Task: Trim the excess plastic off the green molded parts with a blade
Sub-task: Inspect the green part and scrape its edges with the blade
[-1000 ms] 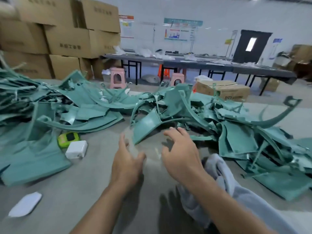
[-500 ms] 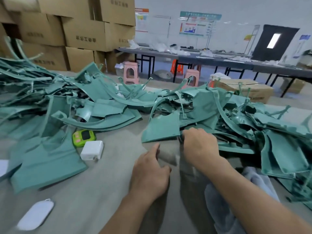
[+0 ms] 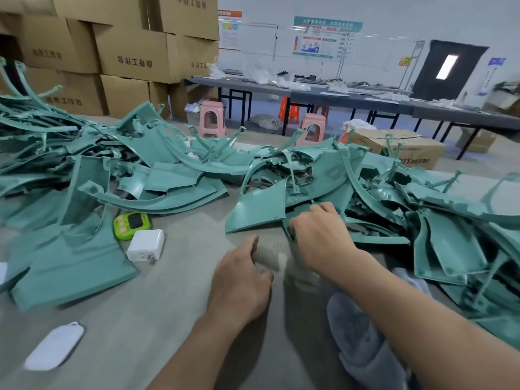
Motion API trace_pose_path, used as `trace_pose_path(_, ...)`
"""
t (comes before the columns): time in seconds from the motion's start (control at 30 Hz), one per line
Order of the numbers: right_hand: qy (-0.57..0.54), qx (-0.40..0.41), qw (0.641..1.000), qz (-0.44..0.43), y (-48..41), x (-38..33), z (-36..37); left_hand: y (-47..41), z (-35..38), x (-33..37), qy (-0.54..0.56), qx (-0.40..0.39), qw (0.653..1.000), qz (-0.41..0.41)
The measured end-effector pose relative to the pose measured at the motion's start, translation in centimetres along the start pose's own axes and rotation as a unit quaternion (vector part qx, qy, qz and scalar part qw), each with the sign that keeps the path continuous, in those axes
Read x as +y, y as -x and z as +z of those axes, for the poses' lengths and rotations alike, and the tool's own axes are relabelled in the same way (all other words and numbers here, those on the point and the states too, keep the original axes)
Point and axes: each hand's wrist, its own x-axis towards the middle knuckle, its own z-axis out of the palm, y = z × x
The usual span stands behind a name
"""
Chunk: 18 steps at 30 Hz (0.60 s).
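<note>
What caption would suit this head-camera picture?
Right hand grips a green plastic part at the pile edge; left hand open beside it.

Dark Chinese characters are printed on the stacked cardboard boxes (image 3: pixel 132 52). On the lower box (image 3: pixel 64 94), 工作台 can be made out at the end of the line. The letters "DTY" are seen on the brown carton (image 3: pixel 399 147), followed by characters too small to read. Print on the wall posters (image 3: pixel 327 38) and the yellow sign (image 3: pixel 405 61) cannot be read.

just one head cam, close up, looking forward and down over the table (image 3: pixel 157 319) toward the back wall (image 3: pixel 394 21)
</note>
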Motion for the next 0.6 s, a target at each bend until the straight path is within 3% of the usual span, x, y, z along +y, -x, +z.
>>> trace_pose_path(0.07,0.010,0.022,0.999,0.030,-0.3,0.3,-0.3,-0.1,0.0,0.0,0.002,0.002,1.000,-0.001)
trace_pose_path(0.2,0.018,-0.026,0.998,0.051,-0.8,0.1,-1.3,-0.2,0.0,0.0,-0.001,-0.003,1.000,0.010)
trace_pose_path(0.4,-0.038,0.105,0.983,0.143,-0.5,3.2,-4.6,-0.1,-0.2,0.0,0.007,-0.005,1.000,0.011)
trace_pose_path(0.5,-0.189,0.172,0.942,0.219,1.1,5.8,-4.9,-0.1,-0.3,0.1,0.000,-0.015,1.000,0.000)
trace_pose_path(0.6,-0.306,0.297,0.867,0.257,2.9,6.7,-5.1,0.0,-0.4,0.3,-0.005,-0.016,1.000,0.003)
